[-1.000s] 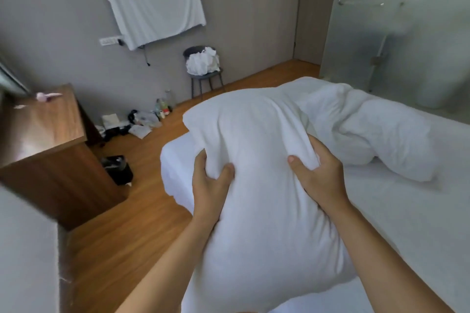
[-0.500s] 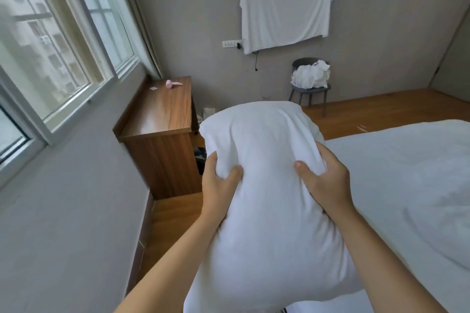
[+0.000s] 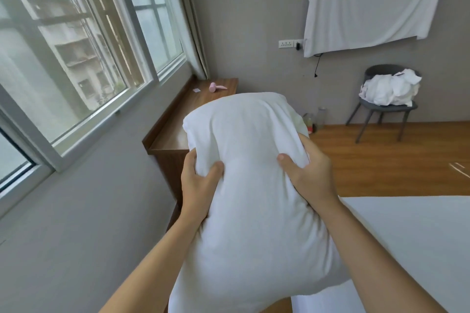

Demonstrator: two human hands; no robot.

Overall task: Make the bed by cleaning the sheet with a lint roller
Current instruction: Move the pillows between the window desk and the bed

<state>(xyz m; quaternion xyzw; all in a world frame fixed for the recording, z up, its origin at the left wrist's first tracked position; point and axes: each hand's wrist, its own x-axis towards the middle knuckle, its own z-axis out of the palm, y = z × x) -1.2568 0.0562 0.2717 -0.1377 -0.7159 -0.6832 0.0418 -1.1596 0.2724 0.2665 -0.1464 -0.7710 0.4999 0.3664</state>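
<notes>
Nearest the camera, two bare forearms reach forward from the bottom edge, one on each side of a white pillow (image 3: pixel 254 211) held up in the air. The left hand (image 3: pixel 197 183) grasps the pillow's left flank about a third of the way down from its top end, thumb pressed into the front face and the other fingers wrapped out of sight behind. The right hand (image 3: pixel 309 174) does the same on the right flank, at nearly the same height, its thumb dug into the cloth and its fingers curled round the edge. Both grips are clenched on the pillow, and the fabric bulges between the two thumbs. The pillow stands on end, its lower bulk hanging below the grips between the forearms.

To the lower right, below and behind the right forearm, lies the bed (image 3: pixel 412 244), covered in a smooth white sheet; the pillow's bottom corner overhangs its near edge.

Behind the pillow stands a wooden worktop (image 3: pixel 175 124) against the window wall. The lint roller (image 3: pixel 216 87), pink, lies on its far end, well apart from both hands, with a small white scrap (image 3: pixel 196 90) beside it.

Farther back, wooden flooring (image 3: pixel 381 160) runs to the grey wall, where a grey chair (image 3: pixel 381 107) carries a heap of white linen (image 3: pixel 389 90). Bottles (image 3: pixel 314 121) stand on the floor by the wall. A white cloth (image 3: pixel 368 5) hangs above, next to a socket strip (image 3: pixel 287 44). The window (image 3: pixel 76 40) fills the left.
</notes>
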